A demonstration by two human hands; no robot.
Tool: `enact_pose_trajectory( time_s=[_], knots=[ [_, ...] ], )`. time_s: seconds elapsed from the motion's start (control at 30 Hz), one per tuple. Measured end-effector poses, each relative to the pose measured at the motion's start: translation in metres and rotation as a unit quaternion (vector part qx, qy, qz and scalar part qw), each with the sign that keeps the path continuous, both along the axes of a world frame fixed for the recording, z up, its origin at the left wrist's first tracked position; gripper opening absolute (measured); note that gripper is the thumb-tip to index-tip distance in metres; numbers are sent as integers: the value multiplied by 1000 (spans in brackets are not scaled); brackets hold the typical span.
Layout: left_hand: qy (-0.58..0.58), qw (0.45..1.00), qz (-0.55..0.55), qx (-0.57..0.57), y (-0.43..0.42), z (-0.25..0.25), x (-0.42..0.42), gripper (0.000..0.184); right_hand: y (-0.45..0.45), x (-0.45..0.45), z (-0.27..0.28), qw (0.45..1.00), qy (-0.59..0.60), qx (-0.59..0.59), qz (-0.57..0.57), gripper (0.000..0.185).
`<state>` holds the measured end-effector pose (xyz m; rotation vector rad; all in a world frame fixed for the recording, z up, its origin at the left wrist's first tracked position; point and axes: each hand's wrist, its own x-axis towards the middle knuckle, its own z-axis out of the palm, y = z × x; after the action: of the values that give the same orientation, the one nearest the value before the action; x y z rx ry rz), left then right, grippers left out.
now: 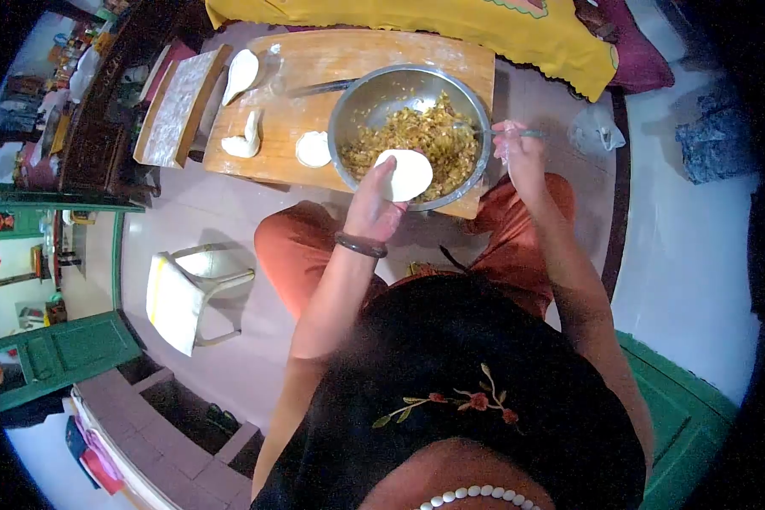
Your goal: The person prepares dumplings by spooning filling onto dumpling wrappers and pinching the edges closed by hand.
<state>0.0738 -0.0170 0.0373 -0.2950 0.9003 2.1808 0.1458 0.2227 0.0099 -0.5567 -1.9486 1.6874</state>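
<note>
My left hand (376, 204) holds a round white dough wrapper (409, 176) above the near edge of a large metal bowl (342, 109). Chopped yellow-green filling (438, 140) lies in the bowl. At the bowl's right rim, my right hand (518, 149) grips a thin utensil (531, 133), whose head reaches into the filling. Left of the bowl, on the wooden board (314, 59), are a small dish of white flour (314, 149), a folded piece of dough (245, 140) and a pale oval piece (241, 75). A dark handle (327, 87) lies against the bowl's left rim.
A floured wooden tray (178, 106) stands left of the board. A yellow cloth (433, 21) hangs beyond it. Below left is a small chair (200, 289) with a white cloth. A clear plastic bag (599, 127) lies to the right.
</note>
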Motion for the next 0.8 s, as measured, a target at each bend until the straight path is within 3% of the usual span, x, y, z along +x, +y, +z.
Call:
enact_pose_trajectory(
  time_s=[0.17,0.43,0.57,0.8],
  knots=[
    [-7,1000,18,6,-9,2,1,33,-6,8,10,996,-11,83,41,24],
    [-55,997,27,-44,-12,-13,7,30,-5,-10,-18,996,18,-81,37,24],
    [-66,992,34,106,-10,-6,3,32,-1,-11,-12,985,25,-173,-11,26],
    [-53,991,49,110,8,-13,-13,33,9,-11,-11,972,70,-225,10,28]
  ],
)
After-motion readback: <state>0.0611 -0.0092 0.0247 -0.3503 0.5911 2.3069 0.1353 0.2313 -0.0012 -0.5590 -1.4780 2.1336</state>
